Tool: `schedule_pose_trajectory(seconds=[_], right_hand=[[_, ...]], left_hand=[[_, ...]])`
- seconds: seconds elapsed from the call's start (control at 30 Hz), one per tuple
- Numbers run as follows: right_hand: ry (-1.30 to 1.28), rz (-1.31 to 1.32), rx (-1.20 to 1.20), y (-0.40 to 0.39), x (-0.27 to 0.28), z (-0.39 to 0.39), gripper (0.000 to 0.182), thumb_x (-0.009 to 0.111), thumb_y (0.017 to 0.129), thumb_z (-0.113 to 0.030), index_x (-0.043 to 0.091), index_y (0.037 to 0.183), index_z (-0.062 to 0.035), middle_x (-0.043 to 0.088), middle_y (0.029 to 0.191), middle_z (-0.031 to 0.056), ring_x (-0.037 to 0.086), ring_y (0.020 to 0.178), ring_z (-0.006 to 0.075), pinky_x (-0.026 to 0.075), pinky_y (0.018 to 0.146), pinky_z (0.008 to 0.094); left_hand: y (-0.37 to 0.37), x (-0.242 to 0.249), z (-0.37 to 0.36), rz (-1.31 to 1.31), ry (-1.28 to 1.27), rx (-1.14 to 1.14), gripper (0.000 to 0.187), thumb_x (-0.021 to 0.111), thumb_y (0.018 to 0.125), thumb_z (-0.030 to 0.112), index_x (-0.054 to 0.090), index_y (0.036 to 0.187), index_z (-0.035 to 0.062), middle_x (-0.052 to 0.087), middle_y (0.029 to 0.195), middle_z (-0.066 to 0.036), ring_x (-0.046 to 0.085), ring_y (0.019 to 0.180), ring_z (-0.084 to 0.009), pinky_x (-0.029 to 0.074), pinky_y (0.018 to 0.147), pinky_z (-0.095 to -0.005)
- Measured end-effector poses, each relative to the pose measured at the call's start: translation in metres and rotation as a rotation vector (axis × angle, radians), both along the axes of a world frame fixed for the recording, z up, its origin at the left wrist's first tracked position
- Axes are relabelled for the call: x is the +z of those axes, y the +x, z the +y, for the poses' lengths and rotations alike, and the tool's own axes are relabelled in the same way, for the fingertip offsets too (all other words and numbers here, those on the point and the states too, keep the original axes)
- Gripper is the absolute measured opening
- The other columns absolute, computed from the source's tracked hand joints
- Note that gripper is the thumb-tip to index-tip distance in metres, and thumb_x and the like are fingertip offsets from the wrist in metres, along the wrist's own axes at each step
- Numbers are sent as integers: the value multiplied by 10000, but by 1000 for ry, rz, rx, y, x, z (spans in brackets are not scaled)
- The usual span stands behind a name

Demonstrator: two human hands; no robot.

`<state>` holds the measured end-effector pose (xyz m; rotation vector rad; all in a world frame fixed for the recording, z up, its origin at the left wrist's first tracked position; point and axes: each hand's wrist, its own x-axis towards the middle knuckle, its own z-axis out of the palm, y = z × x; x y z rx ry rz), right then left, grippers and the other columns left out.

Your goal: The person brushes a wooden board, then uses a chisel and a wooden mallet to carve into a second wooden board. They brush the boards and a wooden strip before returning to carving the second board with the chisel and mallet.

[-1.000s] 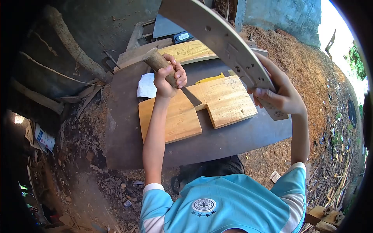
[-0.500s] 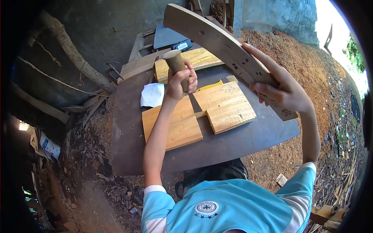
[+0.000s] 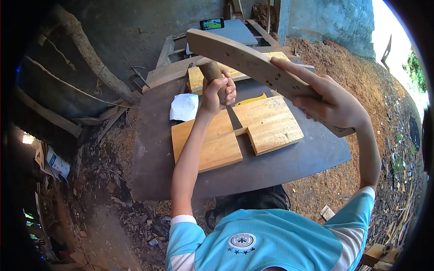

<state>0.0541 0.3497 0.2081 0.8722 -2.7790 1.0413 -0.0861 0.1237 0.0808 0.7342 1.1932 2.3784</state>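
My left hand point(image 3: 219, 94) is closed around a short, round wooden stick point(image 3: 210, 71), held upright over the table. In my right hand point(image 3: 333, 101) is a long curved wooden board point(image 3: 239, 50) with dark holes, gripped near its right end with the thumb below and the fingers over its upper edge. The board slants up to the left, its far end above the stick. Below, two flat wooden pieces lie on the dark table point(image 3: 149, 151): a left piece point(image 3: 212, 147) and a right piece point(image 3: 273, 124), joined by a narrow tongue of wood point(image 3: 241, 131).
White paper point(image 3: 184, 107) and a yellow-handled tool point(image 3: 251, 99) lie behind the wooden pieces. Further back are a thick yellowish plank point(image 3: 195, 80), a grey panel point(image 3: 237, 30) and a phone point(image 3: 212, 23) with a lit screen. A clamp point(image 3: 138, 79) is at the left edge. Sawdust point(image 3: 352, 67) covers the ground at right.
The curved board's left end has dropped lower, uncovering the phone at the back. The view has shifted slightly. Both hands keep their holds.
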Motion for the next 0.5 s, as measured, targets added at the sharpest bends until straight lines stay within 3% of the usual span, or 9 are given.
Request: schedule_pose_trajectory(seconds=[0.13, 0.23, 0.33, 0.37, 0.4, 0.5], right_hand=[[87, 74, 54, -5, -4, -2, 694, 496, 808, 28, 253, 1422, -185, 552, 696, 82, 551, 551, 150, 480, 529, 299], [74, -16, 36, -3, 6, -7, 683, 487, 823, 18, 242, 1425, -193, 577, 731, 92, 554, 547, 165, 489, 540, 310], [89, 108, 64, -3, 1, -15, 674, 488, 834, 6, 236, 1424, -198, 609, 819, 138, 567, 581, 189, 500, 585, 338], [118, 13, 41, -1, -3, -18, 682, 499, 831, 5, 232, 1424, -200, 617, 916, 168, 575, 624, 201, 500, 631, 363], [-17, 36, 79, -1, -12, -25, 701, 508, 821, 18, 232, 1424, -209, 606, 1002, 173, 580, 659, 211, 494, 669, 388], [68, -18, 8, 7, 4, -30, 673, 497, 824, 22, 268, 1411, -214, 610, 992, 159, 584, 653, 211, 511, 644, 364]], left_hand=[[-2, -5, 0, -11, -25, 30, 182, 516, 777, 196, 460, 909, 83, 435, 586, -41, 435, 441, -106, 349, 373, -242], [-5, -12, -2, 27, -69, 31, 247, 488, 798, 295, 478, 825, 49, 409, 592, -27, 411, 462, -110, 343, 416, -244], [2, -9, -3, 68, -84, 5, 256, 485, 792, 280, 486, 856, 32, 414, 600, -27, 421, 476, -111, 344, 420, -245], [10, -4, -1, 71, -88, 71, 267, 471, 791, 256, 490, 918, 23, 416, 610, -30, 427, 483, -118, 346, 428, -246], [10, -1, -2, 92, -88, 71, 270, 467, 791, 249, 489, 937, 23, 414, 613, -31, 428, 485, -119, 347, 428, -247], [8, -6, -3, 87, -48, 51, 240, 494, 783, 210, 466, 942, 32, 428, 603, -42, 436, 462, -119, 353, 399, -249]])
